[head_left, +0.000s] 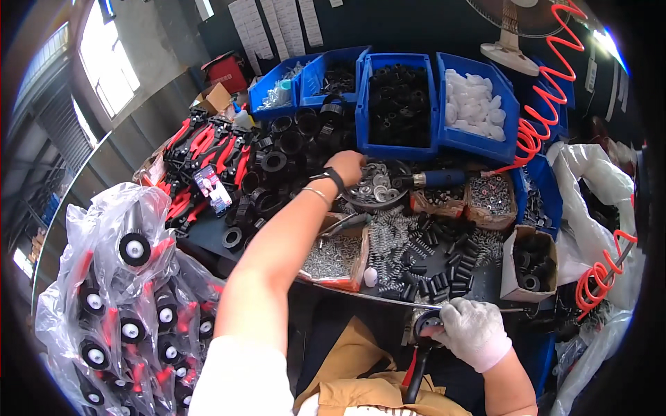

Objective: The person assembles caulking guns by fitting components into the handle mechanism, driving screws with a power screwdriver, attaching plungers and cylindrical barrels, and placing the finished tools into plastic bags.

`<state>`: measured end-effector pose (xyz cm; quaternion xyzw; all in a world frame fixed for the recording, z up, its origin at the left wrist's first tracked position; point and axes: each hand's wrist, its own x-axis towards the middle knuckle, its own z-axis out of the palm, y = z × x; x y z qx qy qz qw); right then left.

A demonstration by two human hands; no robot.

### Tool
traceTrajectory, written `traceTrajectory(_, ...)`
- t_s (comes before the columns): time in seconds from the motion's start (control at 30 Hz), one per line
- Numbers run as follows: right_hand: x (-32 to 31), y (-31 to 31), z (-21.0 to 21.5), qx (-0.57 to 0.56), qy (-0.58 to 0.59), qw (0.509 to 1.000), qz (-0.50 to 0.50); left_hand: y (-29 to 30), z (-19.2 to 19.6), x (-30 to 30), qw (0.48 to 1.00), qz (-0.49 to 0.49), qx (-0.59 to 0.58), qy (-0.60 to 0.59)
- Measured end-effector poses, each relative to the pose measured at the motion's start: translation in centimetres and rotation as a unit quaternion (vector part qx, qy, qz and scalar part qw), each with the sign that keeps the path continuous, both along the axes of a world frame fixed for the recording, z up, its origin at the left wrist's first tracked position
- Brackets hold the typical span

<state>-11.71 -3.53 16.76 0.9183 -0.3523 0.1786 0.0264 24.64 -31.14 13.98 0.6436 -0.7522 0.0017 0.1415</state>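
Observation:
My left hand (pixel 345 168), bare and with a dark watch at the wrist, reaches to the left rim of a round pan of silver washers (pixel 380 184). Its fingers curl inward; their tips and anything between them are hidden. In a pale work glove, my right hand (pixel 475 331) closes on the round black head of a tool (pixel 428 324) at the table's front edge. Below that head hang a black handle (pixel 416 374) and a red one. A thin metal rod (pixel 402 301) runs along the edge just above the glove.
Blue bins (pixel 395 149) line the back. Black rings (pixel 274 161) and red-handled tools (pixel 208 142) lie left, with a phone (pixel 212 188). Springs (pixel 388 239), black sleeves (pixel 454 267) and a screw box (pixel 336 260) fill the middle. Bagged tools (pixel 132 291) stand left; a red coiled hose (pixel 538 128) hangs right.

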Motion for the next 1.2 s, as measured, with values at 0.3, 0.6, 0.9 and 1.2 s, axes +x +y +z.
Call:
traceTrajectory(0.3, -1.2, 1.2, -1.8, 0.065, -0.253, 0.965, -0.008, -1.2, -2.1, -3.1, 0.992, 0.062, 0.009, -0.113)
traceTrajectory(0.6, -0.6, 1.4, -2.2, 0.103, -0.369, 0.923, -0.030, -0.5, -1.0, -3.9, 0.995, 0.046, -0.012, -0.089)
traceTrajectory(0.9, -0.9, 0.0, -3.1, 0.185, -0.421, 0.888, 0.005, 0.1, -0.3, -1.4, 0.995, 0.013, -0.097, -0.014)
traceTrajectory(1.2, -1.6, 0.5, -4.1, 0.174, -0.387, 0.905, -0.043, 0.7, 0.5, -1.5, 0.998, 0.017, -0.048, -0.027)
